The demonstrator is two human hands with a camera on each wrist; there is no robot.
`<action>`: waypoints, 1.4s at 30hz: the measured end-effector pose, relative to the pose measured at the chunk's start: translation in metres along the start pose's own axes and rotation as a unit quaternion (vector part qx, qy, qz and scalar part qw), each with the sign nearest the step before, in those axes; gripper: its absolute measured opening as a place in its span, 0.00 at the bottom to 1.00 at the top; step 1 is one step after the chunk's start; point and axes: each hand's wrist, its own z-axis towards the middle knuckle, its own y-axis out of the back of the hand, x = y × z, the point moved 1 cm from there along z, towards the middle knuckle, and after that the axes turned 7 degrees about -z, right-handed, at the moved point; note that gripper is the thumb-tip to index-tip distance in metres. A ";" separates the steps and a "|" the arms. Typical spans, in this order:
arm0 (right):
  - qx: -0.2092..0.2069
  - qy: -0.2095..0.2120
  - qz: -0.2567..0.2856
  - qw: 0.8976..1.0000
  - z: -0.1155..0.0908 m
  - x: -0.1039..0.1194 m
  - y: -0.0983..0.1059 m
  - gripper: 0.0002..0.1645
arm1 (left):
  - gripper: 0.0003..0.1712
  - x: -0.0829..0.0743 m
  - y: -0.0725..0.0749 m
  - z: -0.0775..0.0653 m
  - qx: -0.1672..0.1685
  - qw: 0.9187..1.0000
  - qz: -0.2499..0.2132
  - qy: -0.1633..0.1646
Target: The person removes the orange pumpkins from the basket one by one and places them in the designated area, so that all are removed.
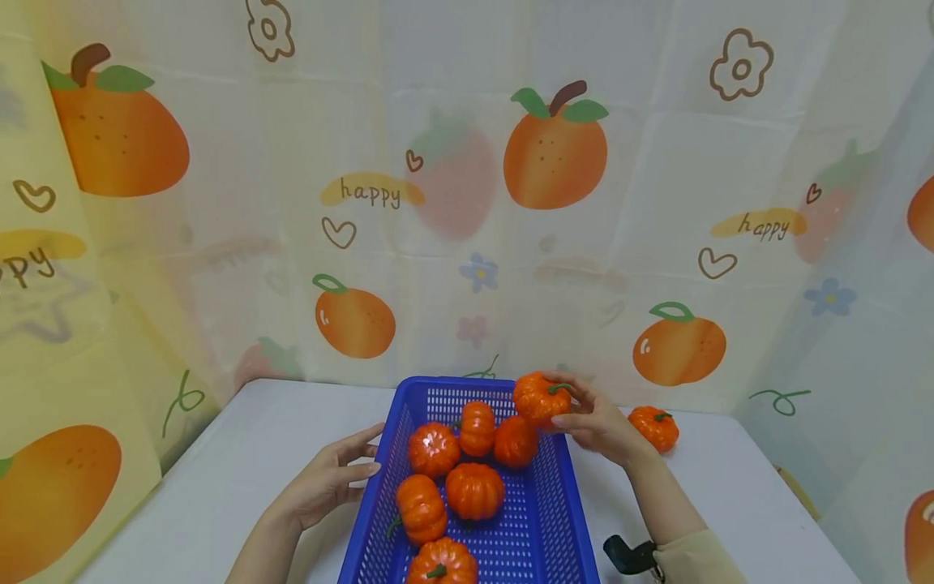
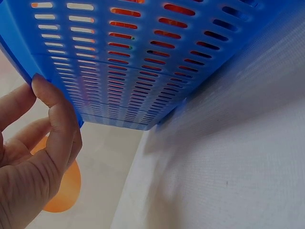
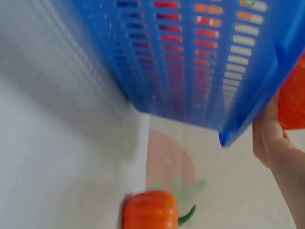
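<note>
A blue plastic basket (image 1: 550,519) stands on the table with several small orange toy pumpkins inside, such as one ribbed pumpkin (image 1: 475,491). My left hand (image 1: 332,478) is at the basket's left rim, its fingers loosely spread and their tips touching the edge; the left wrist view shows a fingertip against this rim. With thumb and fingers, my right hand (image 1: 601,422) grips a small pumpkin (image 1: 538,399) with a green stem, over the far right corner of the basket. Part of this held pumpkin (image 3: 293,102) appears in the right wrist view.
Another pumpkin (image 1: 653,429) lies on the white tabletop (image 1: 219,454) to the right of the basket, behind my right forearm. A black device (image 1: 629,556) is at my right wrist. Behind the table hangs a fruit-printed curtain (image 1: 452,308).
</note>
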 end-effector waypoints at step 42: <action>-0.543 -0.179 -0.015 0.820 -0.103 -0.035 0.135 0.56 | 0.42 -0.003 -0.002 -0.002 0.004 1.000 -0.001 0.001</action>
